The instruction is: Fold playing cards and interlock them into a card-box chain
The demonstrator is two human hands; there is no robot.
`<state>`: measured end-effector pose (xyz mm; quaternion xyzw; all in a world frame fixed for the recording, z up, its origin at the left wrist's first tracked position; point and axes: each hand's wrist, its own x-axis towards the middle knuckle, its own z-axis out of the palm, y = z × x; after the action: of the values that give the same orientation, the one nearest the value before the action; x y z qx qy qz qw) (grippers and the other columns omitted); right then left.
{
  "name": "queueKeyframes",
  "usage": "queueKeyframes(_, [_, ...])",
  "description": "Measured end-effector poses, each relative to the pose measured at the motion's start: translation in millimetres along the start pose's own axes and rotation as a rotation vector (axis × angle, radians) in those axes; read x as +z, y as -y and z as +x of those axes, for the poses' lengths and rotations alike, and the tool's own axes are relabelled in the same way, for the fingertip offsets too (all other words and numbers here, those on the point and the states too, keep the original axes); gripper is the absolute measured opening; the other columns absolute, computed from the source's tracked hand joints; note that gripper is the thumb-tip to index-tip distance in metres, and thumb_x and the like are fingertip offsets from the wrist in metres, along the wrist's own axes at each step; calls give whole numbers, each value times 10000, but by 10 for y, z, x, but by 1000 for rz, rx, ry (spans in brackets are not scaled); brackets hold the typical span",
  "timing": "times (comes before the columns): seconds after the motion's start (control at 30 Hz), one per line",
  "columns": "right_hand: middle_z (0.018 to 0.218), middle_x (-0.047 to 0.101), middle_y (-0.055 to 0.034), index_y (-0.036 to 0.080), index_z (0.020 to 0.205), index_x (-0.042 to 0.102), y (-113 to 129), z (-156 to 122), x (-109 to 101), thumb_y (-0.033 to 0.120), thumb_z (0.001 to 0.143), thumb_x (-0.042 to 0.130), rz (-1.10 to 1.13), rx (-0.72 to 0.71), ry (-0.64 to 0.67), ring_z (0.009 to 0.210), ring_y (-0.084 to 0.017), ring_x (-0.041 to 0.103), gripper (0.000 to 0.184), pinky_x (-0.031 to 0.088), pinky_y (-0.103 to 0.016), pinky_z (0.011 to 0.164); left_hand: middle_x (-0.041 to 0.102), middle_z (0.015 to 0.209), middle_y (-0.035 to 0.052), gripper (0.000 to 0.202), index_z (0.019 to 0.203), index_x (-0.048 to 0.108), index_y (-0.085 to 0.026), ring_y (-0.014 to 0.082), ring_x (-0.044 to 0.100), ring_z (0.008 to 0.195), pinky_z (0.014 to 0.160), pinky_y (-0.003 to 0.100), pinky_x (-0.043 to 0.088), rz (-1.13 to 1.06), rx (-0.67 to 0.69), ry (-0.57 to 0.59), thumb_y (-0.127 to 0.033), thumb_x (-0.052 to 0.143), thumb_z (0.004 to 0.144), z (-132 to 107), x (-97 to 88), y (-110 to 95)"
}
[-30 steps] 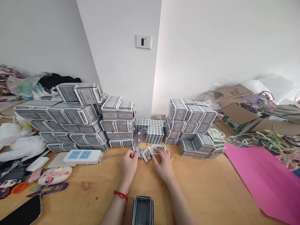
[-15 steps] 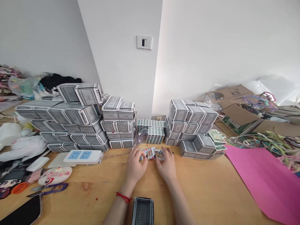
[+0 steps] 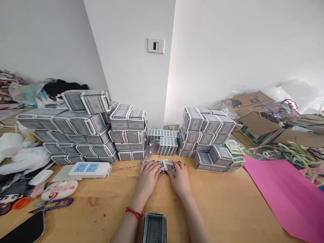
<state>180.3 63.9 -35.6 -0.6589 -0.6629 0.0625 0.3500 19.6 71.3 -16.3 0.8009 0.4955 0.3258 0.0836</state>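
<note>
Playing cards lie on the table between my two hands, several overlapping unevenly with printed faces partly showing. At the left end of the cards, my left hand curls its fingers over them, with a red cord bracelet on that wrist. My right hand grips their right end, thumb on the near side and fingers at the far side. Between my forearms stands an open box made of grey patterned cards. Just beyond my hands are green-edged card packs and crumpled clear wrap.
Stacked grey card boxes rise at left, with another stack at right. A white power strip, purple snips and a phone lie left. Pink paper and a cardboard box are at right.
My left hand has turned flatter over the cards, and its fingers have spread across their left end. The cards have shifted into a messier overlap. My right hand stays nearly in place.
</note>
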Motion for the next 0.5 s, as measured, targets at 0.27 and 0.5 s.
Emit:
queueKeyframes(0.27, [978, 529, -105, 191, 1025, 562, -2, -11, 4, 300, 705, 575, -20, 42, -1, 928, -279, 458, 338, 382, -370, 790, 673, 928, 108, 282, 990, 598, -200, 226, 621, 832, 690, 303, 441, -69, -381, -251, -275, 370, 843, -26, -13, 27])
queueKeyframes(0.5, [953, 523, -114, 141, 1081, 482, -3, -6, 26, 302, 647, 629, -14, 104, -51, 919, -294, 446, 485, 378, -383, 776, 643, 566, 53, 317, 783, 618, -177, 178, 587, 538, 515, 234, 361, -127, -506, -216, -364, 368, 833, -9, -50, 14])
